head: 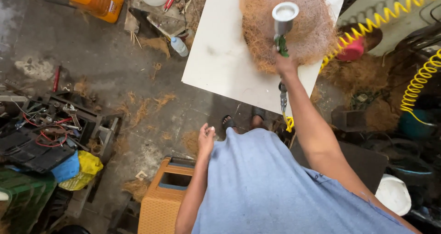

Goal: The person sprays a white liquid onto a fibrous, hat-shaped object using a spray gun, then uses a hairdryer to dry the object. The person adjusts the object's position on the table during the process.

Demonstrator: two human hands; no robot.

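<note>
We hold a spray gun (282,36) in our right hand (285,65), fingers wrapped tight around its green handle. It stands upright over the brown fiber pile (287,25) on the white board (220,59), its round cup up toward us. A yellow coiled hose (376,20) hangs nearby. Our left hand (206,137) hangs loose, fingers gently curled, holding nothing.

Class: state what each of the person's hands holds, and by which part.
The right hand grips the spray gun by its handle, below the cup. The left hand holds nothing.
</note>
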